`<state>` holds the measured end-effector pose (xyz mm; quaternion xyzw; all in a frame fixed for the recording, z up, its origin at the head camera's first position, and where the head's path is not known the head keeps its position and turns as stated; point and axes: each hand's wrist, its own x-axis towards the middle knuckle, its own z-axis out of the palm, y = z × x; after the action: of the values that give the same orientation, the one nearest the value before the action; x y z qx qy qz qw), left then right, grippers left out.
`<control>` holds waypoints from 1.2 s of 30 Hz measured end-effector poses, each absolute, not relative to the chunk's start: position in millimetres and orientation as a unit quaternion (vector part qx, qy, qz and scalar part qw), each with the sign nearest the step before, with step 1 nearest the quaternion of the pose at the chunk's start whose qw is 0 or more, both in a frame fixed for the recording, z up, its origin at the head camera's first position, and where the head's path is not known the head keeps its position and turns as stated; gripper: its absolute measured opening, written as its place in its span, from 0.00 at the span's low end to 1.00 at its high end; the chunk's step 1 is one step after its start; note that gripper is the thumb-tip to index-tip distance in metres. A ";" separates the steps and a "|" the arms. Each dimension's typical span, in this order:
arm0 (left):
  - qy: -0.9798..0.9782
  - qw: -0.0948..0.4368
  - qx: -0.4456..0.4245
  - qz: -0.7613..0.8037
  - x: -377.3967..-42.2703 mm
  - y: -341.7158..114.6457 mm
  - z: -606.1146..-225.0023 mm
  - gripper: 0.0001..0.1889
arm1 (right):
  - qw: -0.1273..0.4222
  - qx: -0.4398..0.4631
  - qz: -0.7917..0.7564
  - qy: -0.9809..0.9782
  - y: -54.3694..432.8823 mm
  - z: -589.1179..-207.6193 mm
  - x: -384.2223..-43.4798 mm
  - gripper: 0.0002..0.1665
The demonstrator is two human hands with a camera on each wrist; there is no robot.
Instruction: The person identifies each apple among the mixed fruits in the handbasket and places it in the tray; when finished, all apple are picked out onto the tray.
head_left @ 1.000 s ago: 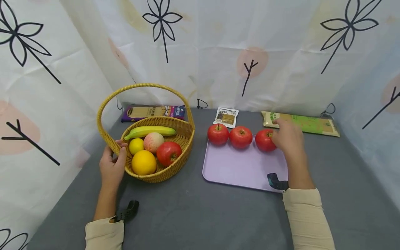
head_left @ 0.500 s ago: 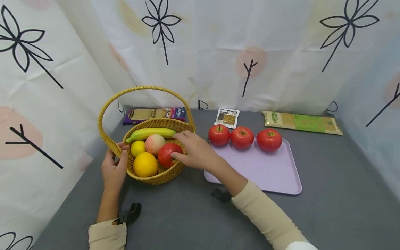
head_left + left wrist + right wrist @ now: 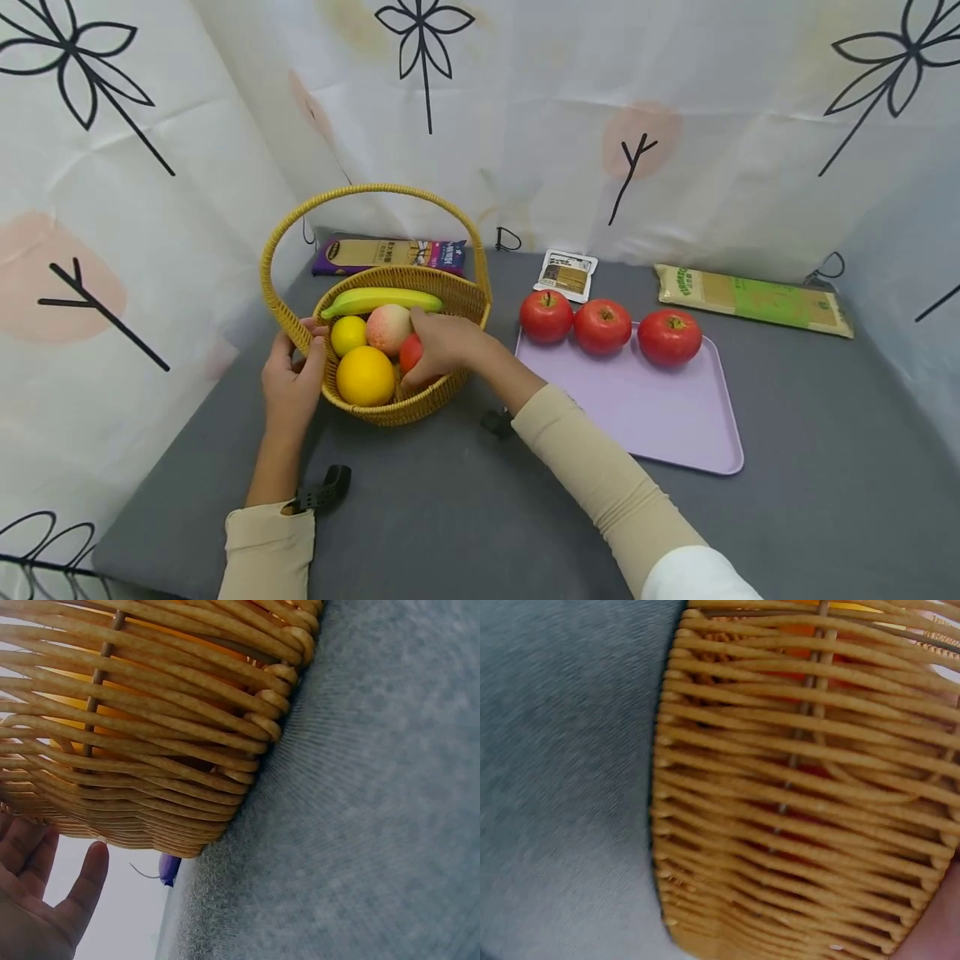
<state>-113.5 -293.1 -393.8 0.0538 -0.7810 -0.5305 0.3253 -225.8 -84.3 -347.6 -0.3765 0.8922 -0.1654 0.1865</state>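
Observation:
In the head view, a yellow wicker basket (image 3: pixel 405 410) with a tall handle stands on the left of the table. It holds a banana (image 3: pixel 382 301), a peach (image 3: pixel 389 329), a lemon (image 3: pixel 348 336), an orange (image 3: pixel 365 377) and a red apple (image 3: pixel 410 353). My left hand (image 3: pixel 294 375) holds the basket's left side at the handle's foot, thumb on the near side. Reaching over the right rim, my right hand (image 3: pixel 448 340) grips the red apple and covers most of it. The right wrist view shows mainly the wicker wall, with red behind the weave.
Three red apples (image 3: pixel 602 327) sit in a row along the back of a lilac tray (image 3: pixel 675 425). Behind are a small white packet (image 3: pixel 566 275), a green-and-beige pack (image 3: pixel 753 302) and a purple pack (image 3: pixel 390 253). A patterned white curtain (image 3: pixel 540 150) encloses the table.
My right hand has moved left from the rightmost tray apple to the basket, and now closes round the apple inside. The left hand stays at the basket. The head view has shifted slightly.

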 end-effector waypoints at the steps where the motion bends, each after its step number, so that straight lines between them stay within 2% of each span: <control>1: -0.780 0.327 0.050 -0.531 -116.6 -295.3 -395.8 0.17 | 0.177 -0.379 -0.170 0.892 -82.3 -346.2 -224.9 0.57; 14: -0.765 0.327 0.046 -0.552 -118.7 -299.6 -409.3 0.16 | 0.126 -0.433 -0.256 0.855 -69.4 -352.2 -219.4 0.50; 22: -0.775 0.332 0.056 -0.535 -118.6 -295.5 -400.8 0.16 | 0.145 -0.450 -0.275 0.837 -63.8 -346.8 -223.1 0.48; 29: -0.776 0.340 0.036 -0.530 -107.3 -281.8 -375.0 0.16 | 0.142 -0.461 -0.302 0.822 -58.2 -341.4 -221.4 0.46; 36: -0.778 0.330 0.043 -0.532 -117.0 -297.0 -399.9 0.16 | 0.146 -0.455 -0.342 0.809 -52.3 -343.0 -215.2 0.44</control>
<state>-117.0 -297.0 -399.9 0.0433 -0.7783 -0.5323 0.3301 -215.2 -52.3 -343.0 -0.4551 0.8091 -0.3420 0.1462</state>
